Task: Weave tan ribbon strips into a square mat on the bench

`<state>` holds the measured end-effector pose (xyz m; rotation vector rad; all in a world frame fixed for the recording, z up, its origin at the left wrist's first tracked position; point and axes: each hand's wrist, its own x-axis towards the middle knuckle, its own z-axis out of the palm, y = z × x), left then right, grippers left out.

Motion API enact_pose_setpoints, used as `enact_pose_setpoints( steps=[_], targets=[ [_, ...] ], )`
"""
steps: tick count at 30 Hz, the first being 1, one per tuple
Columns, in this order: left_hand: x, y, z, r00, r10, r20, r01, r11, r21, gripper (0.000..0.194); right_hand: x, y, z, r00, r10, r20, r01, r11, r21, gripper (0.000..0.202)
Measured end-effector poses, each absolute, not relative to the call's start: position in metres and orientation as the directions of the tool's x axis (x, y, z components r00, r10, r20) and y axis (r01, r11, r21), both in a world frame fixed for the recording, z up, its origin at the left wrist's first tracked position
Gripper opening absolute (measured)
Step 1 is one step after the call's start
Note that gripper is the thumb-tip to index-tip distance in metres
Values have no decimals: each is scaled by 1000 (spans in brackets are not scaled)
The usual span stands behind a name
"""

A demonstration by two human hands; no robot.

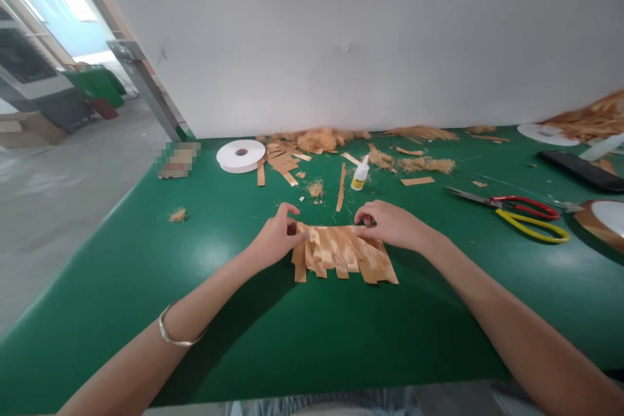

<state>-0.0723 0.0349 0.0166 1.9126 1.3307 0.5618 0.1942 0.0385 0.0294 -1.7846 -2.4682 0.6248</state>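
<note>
A row of shiny tan strips [341, 250], joined along its far edge, lies on the green table with loose ends toward me. My left hand [280, 234] pinches its upper left corner between thumb and fingers. At the upper right corner, my right hand [383, 224] has its fingers curled, with the thumb on the strip edge. Just beyond the row stands a small white glue bottle [359, 175] with a yellow label. A single tan strip [340, 187] lies left of the bottle.
Behind are a white tape roll [241, 156], cut strips [283, 159] and tan fibres [322, 139] along a white panel [341, 45]. To the right lie scissors [521, 211] with red and yellow handles, a black phone [582, 170] and a round tan-edged object [607, 221].
</note>
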Motion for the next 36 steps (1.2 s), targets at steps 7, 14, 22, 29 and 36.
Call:
enact_pose_setpoints(
  steps=[7, 14, 22, 29, 36],
  targets=[
    [-72, 28, 23, 371, 924, -96, 580, -150, 800, 36, 197, 38, 28, -391, 902, -182, 867, 294, -403, 23],
    [-76, 17, 26, 388, 913, -128, 668, -183, 721, 39, 200, 36, 30, -409, 904, -123, 854, 332, -399, 16],
    [-73, 13, 29, 371, 912, 175, 882, -405, 239, 33, 178, 20, 40, -504, 852, 140, 782, 519, -346, 3],
    [-64, 2, 25, 639, 742, 205, 694, -670, 263, 20, 147, -8, 35, -732, 680, 44, 645, 712, -280, 22],
    [-59, 0, 16, 700, 700, 141, 664, -711, 233, 19, 145, 0, 17, -764, 631, 134, 611, 774, -163, 16]
  ],
)
